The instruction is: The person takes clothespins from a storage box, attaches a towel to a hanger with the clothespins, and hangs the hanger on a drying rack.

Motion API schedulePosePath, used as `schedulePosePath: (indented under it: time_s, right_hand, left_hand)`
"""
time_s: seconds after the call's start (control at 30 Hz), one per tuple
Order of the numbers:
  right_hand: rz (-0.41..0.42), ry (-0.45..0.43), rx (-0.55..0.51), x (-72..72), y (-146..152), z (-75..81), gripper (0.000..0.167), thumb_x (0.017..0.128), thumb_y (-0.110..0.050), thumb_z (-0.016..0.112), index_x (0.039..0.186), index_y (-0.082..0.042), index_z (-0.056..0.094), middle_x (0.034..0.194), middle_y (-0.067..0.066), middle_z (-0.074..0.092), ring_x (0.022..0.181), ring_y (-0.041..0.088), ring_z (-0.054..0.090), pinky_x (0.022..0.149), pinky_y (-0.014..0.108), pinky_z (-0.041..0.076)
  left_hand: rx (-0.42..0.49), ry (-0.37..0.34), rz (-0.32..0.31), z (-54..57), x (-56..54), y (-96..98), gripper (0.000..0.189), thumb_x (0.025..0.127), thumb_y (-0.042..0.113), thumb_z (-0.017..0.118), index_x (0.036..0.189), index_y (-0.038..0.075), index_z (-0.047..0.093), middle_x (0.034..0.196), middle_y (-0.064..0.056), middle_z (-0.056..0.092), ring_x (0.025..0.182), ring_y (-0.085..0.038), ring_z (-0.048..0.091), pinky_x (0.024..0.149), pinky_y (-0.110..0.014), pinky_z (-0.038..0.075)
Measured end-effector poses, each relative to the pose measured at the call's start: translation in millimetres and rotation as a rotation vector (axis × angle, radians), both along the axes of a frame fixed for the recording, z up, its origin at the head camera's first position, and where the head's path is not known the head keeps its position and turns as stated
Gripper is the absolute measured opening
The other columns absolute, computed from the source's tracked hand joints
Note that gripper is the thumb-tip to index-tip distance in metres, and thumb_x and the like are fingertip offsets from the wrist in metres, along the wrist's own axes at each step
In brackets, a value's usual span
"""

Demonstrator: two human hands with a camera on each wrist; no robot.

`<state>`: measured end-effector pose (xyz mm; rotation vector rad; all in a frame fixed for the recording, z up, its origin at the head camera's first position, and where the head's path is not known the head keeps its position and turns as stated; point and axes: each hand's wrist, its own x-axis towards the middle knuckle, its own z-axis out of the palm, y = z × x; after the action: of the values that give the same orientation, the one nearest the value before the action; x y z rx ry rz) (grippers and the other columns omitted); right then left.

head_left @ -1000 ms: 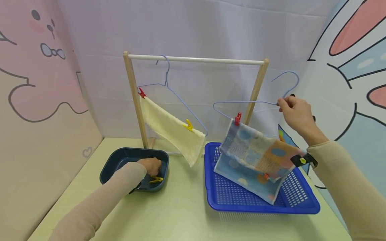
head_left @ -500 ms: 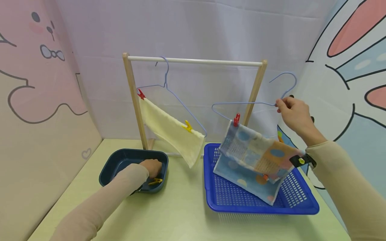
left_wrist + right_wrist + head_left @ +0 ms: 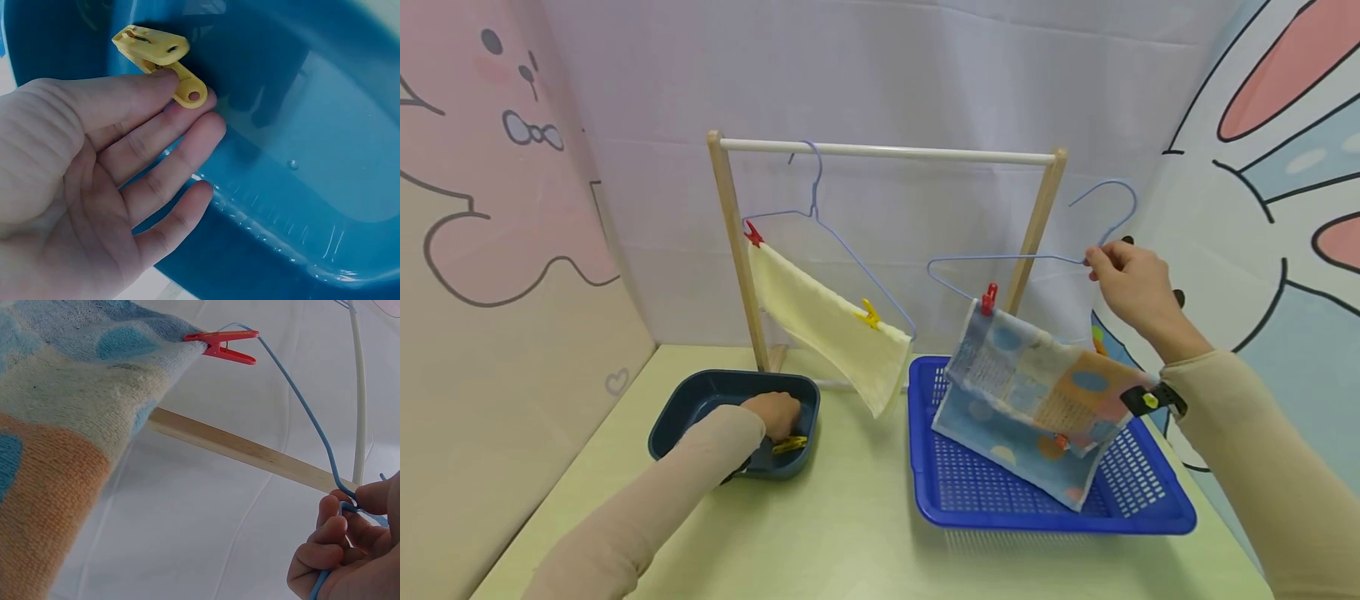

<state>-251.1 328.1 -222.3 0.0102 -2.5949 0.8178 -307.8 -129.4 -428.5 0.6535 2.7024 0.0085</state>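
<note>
In the left wrist view, my left hand (image 3: 119,162) pinches one leg of a yellow clothespin (image 3: 153,53) between thumb and fingertip. In the head view that hand reaches down inside a dark blue tub (image 3: 658,437). My right hand (image 3: 1135,283) grips a light blue wire hanger (image 3: 1000,256) at the neck, off to the right of the rack. From this hanger slopes a patterned towel (image 3: 1030,367), fastened at its upper left corner by a red clothespin (image 3: 222,347). The towel's lower part overlaps a blue basket (image 3: 1052,523).
A wooden rack (image 3: 1045,200) with a white rod (image 3: 925,152) stands at the back. On its left hangs another hanger (image 3: 850,250) with a cream towel (image 3: 820,312), held by a red and a yellow clothespin (image 3: 869,315). Printed cloth walls (image 3: 887,67) enclose the table (image 3: 850,517).
In the tub, the yellow clothespin has shifted slightly up and turned beside my left fingers. My right hand, the hanger and the patterned towel stay almost still.
</note>
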Motion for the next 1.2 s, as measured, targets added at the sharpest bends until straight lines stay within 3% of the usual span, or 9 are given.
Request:
schedulePosePath:
  time_s: [0.27, 0.6, 0.87, 1.03, 1.2]
  right_hand:
    - [0.016, -0.008, -0.002, -0.6, -0.9, 0.3, 0.057, 0.099, -0.048, 0.032, 0.114, 0.002, 0.056, 0.104, 0.022, 0.058, 0.093, 0.033, 0.05, 0.071, 0.043, 0.04]
    - [0.022, -0.02, -0.013, -0.9, 0.0, 0.0, 0.058, 0.099, -0.049, 0.031, 0.115, 0.002, 0.056, 0.104, 0.021, 0.057, 0.091, 0.031, 0.048, 0.07, 0.042, 0.04]
    - [0.025, -0.02, -0.009, -0.8, -1.0, 1.6, 0.057, 0.099, -0.048, 0.031, 0.113, 0.001, 0.056, 0.103, 0.02, 0.057, 0.088, 0.03, 0.046, 0.068, 0.041, 0.038]
    - [0.026, -0.018, -0.006, -1.8, -1.0, 0.5, 0.057, 0.099, -0.049, 0.032, 0.112, 0.001, 0.056, 0.103, 0.02, 0.057, 0.087, 0.03, 0.047, 0.067, 0.041, 0.038]
    - [0.025, -0.013, -0.003, -2.1, -1.3, -0.6, 0.057, 0.099, -0.049, 0.032, 0.112, 0.0, 0.056, 0.102, 0.02, 0.057, 0.086, 0.03, 0.047, 0.067, 0.041, 0.038]
  left_hand:
    - [0.014, -0.017, 0.008, 6.6, -2.2, -1.9, 0.009, 0.084, 0.004, 0.065, 0.08, 0.012, 0.065, 0.074, 0.0, 0.057, 0.069, -0.018, 0.052, 0.065, -0.035, 0.048]
    - [0.068, 0.0, -0.037, 10.8, -5.8, -6.8, 0.022, 0.083, -0.004, 0.061, 0.08, 0.018, 0.06, 0.08, 0.002, 0.056, 0.071, -0.017, 0.05, 0.067, -0.035, 0.046]
    - [0.105, -0.002, -0.066, 20.6, -3.7, -7.4, 0.022, 0.082, -0.006, 0.057, 0.078, 0.014, 0.063, 0.077, -0.001, 0.055, 0.066, -0.016, 0.047, 0.063, -0.032, 0.042]
    - [0.132, -0.009, -0.038, 22.1, -4.4, -5.8, 0.019, 0.084, -0.002, 0.057, 0.092, 0.009, 0.069, 0.087, -0.003, 0.062, 0.074, -0.018, 0.056, 0.07, -0.038, 0.05]
    - [0.155, -0.024, -0.032, 23.7, -6.3, -5.2, 0.014, 0.085, 0.006, 0.056, 0.083, 0.007, 0.07, 0.069, 0.001, 0.055, 0.059, -0.015, 0.047, 0.056, -0.031, 0.042]
